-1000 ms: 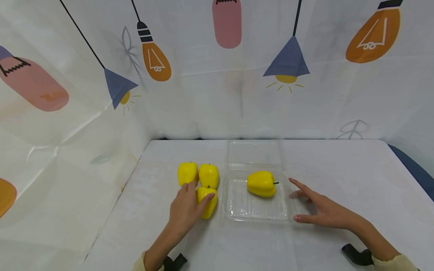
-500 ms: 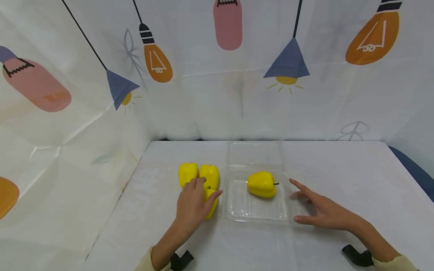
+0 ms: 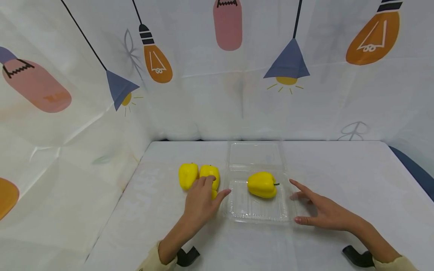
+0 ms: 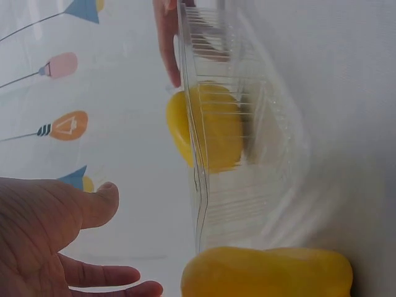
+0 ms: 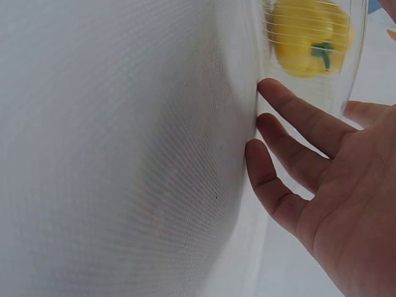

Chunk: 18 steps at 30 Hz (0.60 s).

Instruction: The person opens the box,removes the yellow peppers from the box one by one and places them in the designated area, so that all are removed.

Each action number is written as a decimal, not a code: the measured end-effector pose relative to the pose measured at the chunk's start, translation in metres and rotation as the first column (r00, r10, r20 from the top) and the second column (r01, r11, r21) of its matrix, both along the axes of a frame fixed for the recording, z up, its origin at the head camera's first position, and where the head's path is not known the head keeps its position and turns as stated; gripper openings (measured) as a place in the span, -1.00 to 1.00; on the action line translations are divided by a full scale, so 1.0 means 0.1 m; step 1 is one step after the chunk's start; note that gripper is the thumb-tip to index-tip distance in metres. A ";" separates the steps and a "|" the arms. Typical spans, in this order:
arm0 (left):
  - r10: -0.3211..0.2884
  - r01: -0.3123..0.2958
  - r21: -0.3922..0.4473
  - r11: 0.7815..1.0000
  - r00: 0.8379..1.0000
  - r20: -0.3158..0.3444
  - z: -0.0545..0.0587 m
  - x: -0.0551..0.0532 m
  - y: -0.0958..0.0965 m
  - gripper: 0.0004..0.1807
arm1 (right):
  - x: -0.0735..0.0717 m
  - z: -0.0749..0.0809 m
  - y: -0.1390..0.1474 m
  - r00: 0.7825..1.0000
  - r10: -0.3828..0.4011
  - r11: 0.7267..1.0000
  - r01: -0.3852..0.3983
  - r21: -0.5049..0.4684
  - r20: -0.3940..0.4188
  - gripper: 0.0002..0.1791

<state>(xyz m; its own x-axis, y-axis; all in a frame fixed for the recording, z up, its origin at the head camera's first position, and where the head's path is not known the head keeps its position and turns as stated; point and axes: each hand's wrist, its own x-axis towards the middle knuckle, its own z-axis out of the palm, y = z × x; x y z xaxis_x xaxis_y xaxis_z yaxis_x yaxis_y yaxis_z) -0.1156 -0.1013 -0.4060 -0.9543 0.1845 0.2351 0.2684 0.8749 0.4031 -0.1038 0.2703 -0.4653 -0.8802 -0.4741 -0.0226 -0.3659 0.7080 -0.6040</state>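
A clear plastic clamshell container (image 3: 237, 207) stands on the table with its lid (image 3: 254, 154) folded back. One yellow bell pepper (image 3: 262, 184) lies on its side in it, green stem to the right. Left of the container sit two more yellow peppers, one at the far left (image 3: 188, 177) and one beside it (image 3: 208, 171). My left hand (image 3: 200, 201) hovers over a nearer yellow pepper (image 4: 266, 272) and mostly hides it in the head view; thumb and fingers are spread, apart from it. My right hand (image 3: 322, 212) is at the container's right side, fingers extended, fingertips (image 5: 272, 90) low by its wall.
The white table (image 3: 339, 162) ends at a hanging curtain (image 3: 217, 101) printed with lamps and bulbs. Black straps (image 3: 357, 256) show at both wrists. A dark blue edge (image 3: 411, 165) shows past the table's right side.
My left hand has moved right, from the near pepper's left side to over it, its thumb now near the container. My right hand and the pepper in the container have stayed put.
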 end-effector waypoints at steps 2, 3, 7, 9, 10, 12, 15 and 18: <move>-0.011 0.011 0.002 1.000 1.000 0.010 0.00 -0.01 0.03 -0.35 | 0.00 0.00 0.00 1.000 -0.004 1.000 0.004 0.003 0.002 0.14; -0.020 0.020 0.005 1.000 1.000 0.013 0.00 -0.02 0.05 -0.36 | 0.00 0.00 0.00 1.000 -0.005 1.000 0.005 0.003 0.002 0.15; -0.045 0.044 0.005 0.999 0.999 0.029 0.01 -0.03 0.11 -0.37 | 0.01 -0.01 -0.01 1.000 -0.007 1.000 0.007 0.002 -0.003 0.16; -0.057 0.056 0.015 0.998 0.998 0.039 0.01 -0.04 0.14 -0.37 | 0.00 -0.01 -0.01 1.000 -0.005 1.000 0.005 -0.001 -0.005 0.16; -0.062 0.061 0.018 0.998 0.997 0.045 0.02 -0.04 0.15 -0.37 | 0.00 -0.01 -0.01 1.000 -0.005 1.000 0.005 -0.001 -0.005 0.16; -0.070 0.069 0.021 0.997 0.996 0.056 0.02 -0.05 0.18 -0.37 | 0.00 -0.02 -0.01 1.000 -0.003 1.000 0.003 -0.002 -0.004 0.16; -0.092 0.090 0.029 0.995 0.994 0.060 0.03 -0.07 0.21 -0.37 | 0.00 -0.02 0.00 1.000 -0.001 1.000 0.001 -0.002 -0.004 0.16; -0.111 0.109 0.029 0.994 0.992 0.052 0.04 -0.09 0.25 -0.36 | 0.00 -0.01 0.00 1.000 -0.007 1.000 0.007 -0.001 0.002 0.16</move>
<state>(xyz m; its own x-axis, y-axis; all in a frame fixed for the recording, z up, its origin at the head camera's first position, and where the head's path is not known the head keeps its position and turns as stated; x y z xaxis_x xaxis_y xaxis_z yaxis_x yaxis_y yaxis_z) -0.1244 -0.0760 -0.4024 -0.9399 0.2836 0.1900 0.3398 0.8303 0.4417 -0.1036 0.2702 -0.4662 -0.8833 -0.4681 -0.0244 -0.3596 0.7100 -0.6055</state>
